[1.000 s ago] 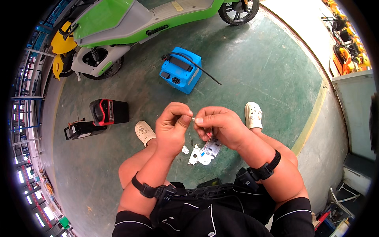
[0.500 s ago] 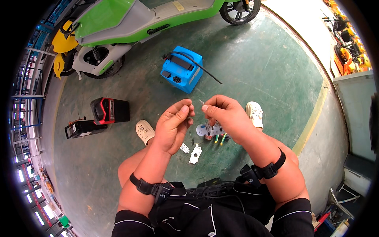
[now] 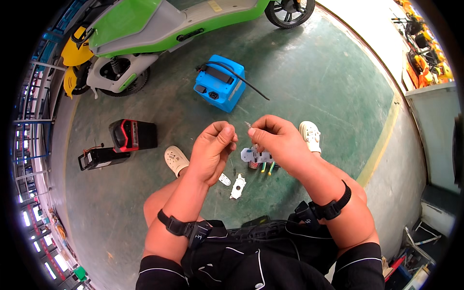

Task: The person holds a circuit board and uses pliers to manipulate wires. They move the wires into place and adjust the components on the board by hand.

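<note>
Both my hands are raised close together over the floor, fingertips facing each other with a small gap between. My right hand [image 3: 273, 137] pinches a tiny silvery piece [image 3: 248, 124], which pokes out past the thumb and forefinger; its kind is too small to make out. Thumb and fingers of my left hand [image 3: 212, 147] are pressed together, and whatever they may hold is hidden. Below the right hand lies a pale plate with cut-outs [image 3: 247, 155], partly covered by that hand. Green-and-yellow tool handles [image 3: 270, 168] stick out beneath it. A white plastic bracket [image 3: 237, 186] rests nearer to me.
A blue box-shaped battery pack [image 3: 220, 89] with a black cable stands ahead. To the left are a black-and-red case [image 3: 134, 135] and a black case [image 3: 104, 157]. A green-and-grey scooter [image 3: 169, 29] spans the far side. A small white perforated piece [image 3: 224, 179] lies by the bracket.
The view has shifted slightly, so the floor objects sit a little to the left. Both hands keep nearly the same pose, and the silvery piece stays in the right fingertips.
</note>
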`<state>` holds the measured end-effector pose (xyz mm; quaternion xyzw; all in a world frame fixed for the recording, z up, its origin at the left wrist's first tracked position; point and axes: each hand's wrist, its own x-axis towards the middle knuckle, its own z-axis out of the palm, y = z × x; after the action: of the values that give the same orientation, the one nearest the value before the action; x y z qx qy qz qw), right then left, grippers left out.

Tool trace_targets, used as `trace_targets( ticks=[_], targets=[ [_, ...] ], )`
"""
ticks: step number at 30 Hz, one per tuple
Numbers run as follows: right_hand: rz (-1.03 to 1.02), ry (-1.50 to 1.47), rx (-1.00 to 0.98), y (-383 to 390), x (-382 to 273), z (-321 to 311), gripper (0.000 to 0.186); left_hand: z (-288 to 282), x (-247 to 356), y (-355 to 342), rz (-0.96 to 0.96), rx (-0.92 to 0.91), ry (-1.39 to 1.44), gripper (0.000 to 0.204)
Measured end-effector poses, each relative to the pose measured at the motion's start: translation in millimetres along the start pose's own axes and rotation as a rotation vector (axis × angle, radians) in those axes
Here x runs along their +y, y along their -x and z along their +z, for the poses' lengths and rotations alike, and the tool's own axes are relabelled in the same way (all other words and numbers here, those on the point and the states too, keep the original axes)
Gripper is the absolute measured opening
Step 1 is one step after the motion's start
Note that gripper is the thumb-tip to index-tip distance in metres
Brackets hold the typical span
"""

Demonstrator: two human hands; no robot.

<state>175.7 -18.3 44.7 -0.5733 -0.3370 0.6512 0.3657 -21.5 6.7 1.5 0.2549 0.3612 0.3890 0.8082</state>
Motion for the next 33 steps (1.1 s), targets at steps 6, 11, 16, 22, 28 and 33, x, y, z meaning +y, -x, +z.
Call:
trace_targets(
  ticks=[6,11,16,22,28,33],
  targets=[
    [-0.036,0.191,0.091,3.0,7.7,-4.7,0.020,8.7,-0.5,1.5,0.025,0.021,-0.060,0.018],
    [-0.007,0.301,0.122,2.9,-1.3,-1.7,0.022,1.6,-7.3,-0.2,0.014,0.063,-0.025,0.019],
    [-0.143,0.333,0.135,-3.6,4.8,-0.1,0.021,3.1,-7.4,-5.8,-0.042,0.028,-0.029,0.022],
    [-0.218,0.421,0.163,-2.0,10.1,-5.7,0.022,12.6,-0.5,-5.3,-0.114,-0.090,-0.067,0.035],
    [-0.212,0.424,0.159,-4.0,6.7,-5.3,0.022,16.3,-2.2,-6.3,-0.127,0.006,-0.095,0.049],
    [-0.267,0.449,0.143,-0.1,11.3,-3.8,0.023,22.2,-3.3,-5.6,-0.089,0.055,-0.244,0.060]
  ],
)
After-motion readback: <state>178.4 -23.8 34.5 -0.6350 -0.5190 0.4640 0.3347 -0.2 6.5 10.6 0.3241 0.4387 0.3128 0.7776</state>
